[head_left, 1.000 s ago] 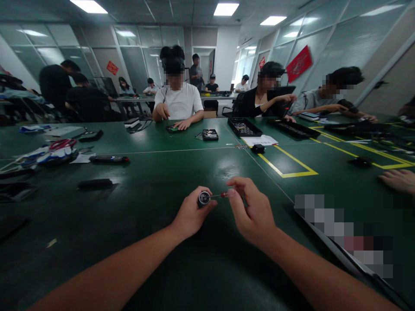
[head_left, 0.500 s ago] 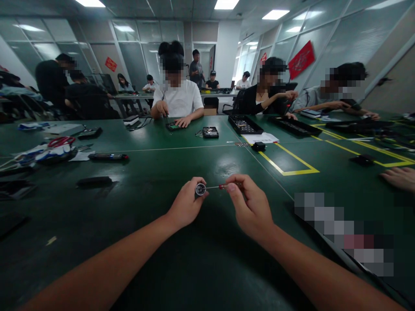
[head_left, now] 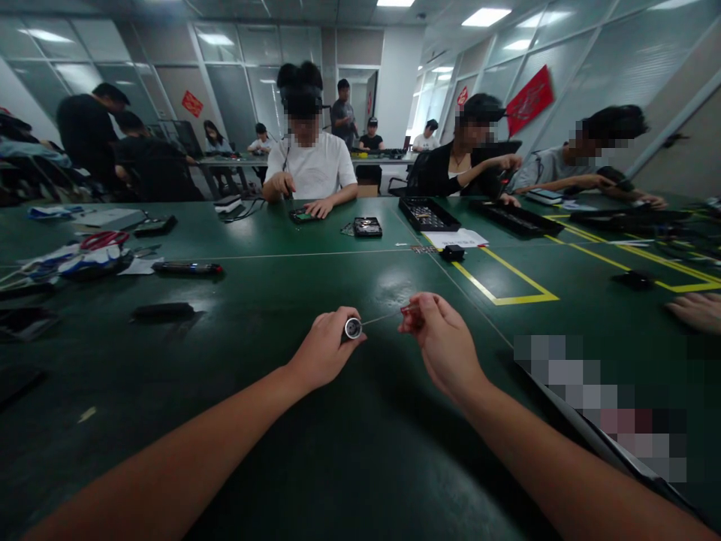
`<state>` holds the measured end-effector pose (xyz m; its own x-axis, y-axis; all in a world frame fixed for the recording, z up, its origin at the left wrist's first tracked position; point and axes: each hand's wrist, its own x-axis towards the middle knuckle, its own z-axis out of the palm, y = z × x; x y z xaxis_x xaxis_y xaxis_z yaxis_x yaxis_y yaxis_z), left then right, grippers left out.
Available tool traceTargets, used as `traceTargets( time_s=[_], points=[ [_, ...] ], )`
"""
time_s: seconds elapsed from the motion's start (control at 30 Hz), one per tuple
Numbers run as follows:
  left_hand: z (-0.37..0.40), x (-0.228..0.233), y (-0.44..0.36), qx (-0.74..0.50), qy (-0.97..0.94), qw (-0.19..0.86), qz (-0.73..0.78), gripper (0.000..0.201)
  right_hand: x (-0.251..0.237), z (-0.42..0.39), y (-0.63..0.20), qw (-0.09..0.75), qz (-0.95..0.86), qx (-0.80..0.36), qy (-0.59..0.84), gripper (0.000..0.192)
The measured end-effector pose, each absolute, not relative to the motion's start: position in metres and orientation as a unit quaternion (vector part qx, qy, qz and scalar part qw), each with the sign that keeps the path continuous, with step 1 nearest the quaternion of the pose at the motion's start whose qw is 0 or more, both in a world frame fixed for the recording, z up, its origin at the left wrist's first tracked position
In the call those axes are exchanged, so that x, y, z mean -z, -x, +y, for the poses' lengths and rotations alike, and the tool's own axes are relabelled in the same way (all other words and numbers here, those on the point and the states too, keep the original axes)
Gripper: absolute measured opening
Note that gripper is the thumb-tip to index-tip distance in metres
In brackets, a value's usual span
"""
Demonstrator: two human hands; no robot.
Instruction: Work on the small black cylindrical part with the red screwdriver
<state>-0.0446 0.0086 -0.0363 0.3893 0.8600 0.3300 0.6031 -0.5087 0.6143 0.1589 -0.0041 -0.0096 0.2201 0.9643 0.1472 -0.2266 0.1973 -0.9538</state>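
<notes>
My left hand point(head_left: 325, 347) is closed around a short dark cylinder point(head_left: 353, 328) whose round, silver-rimmed end faces me; its kind does not show. To the right, my right hand point(head_left: 442, 334) grips the red handle of a thin screwdriver point(head_left: 383, 318). The screwdriver's slim metal shaft points left and its tip meets the side of the cylinder; whether it goes in cannot be made out. Both hands are held above the green table point(head_left: 315, 466). My right fingers cover most of the handle.
Ahead lie an opened hard drive point(head_left: 368, 227), a small black block point(head_left: 452, 253) and black trays of parts point(head_left: 428, 216). A dark pen-like tool point(head_left: 188, 268) and gloves point(head_left: 104, 255) are at left. Co-workers sit across; another person's hand point(head_left: 695, 309) rests at right.
My right hand has moved slightly right and up and turned, so the screwdriver now slants up toward its handle. My left hand still holds the cylinder, shifted a little right.
</notes>
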Motion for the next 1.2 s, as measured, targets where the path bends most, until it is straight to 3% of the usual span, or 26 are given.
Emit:
traceTargets(
  time_s=[0.33, 0.6, 0.77, 0.97, 1.07, 1.2],
  points=[
    [0.006, 0.036, 0.043, -0.330, -0.803, 0.214, 0.448, 0.017, 0.006, -0.022, -0.155, 0.575, -0.606, -0.282, 0.472, 0.025],
    [0.010, 0.043, 0.046, -0.342, -0.806, 0.216, 0.433, 0.031, -0.001, -0.036, -0.155, 0.545, -0.674, -0.253, 0.431, 0.035],
    [0.011, 0.045, 0.046, -0.357, -0.788, 0.242, 0.439, 0.029, 0.002, -0.035, -0.154, 0.545, -0.670, -0.220, 0.454, 0.021],
    [0.009, 0.041, 0.044, -0.343, -0.785, 0.258, 0.447, 0.033, -0.001, -0.033, -0.156, 0.514, -0.703, -0.199, 0.449, 0.024],
    [0.007, 0.038, 0.043, -0.334, -0.771, 0.264, 0.473, 0.028, -0.003, -0.036, -0.156, 0.513, -0.700, -0.189, 0.460, 0.027],
    [0.006, 0.037, 0.045, -0.348, -0.769, 0.269, 0.464, 0.019, 0.000, -0.035, -0.157, 0.530, -0.687, -0.200, 0.456, 0.017]
  ],
)
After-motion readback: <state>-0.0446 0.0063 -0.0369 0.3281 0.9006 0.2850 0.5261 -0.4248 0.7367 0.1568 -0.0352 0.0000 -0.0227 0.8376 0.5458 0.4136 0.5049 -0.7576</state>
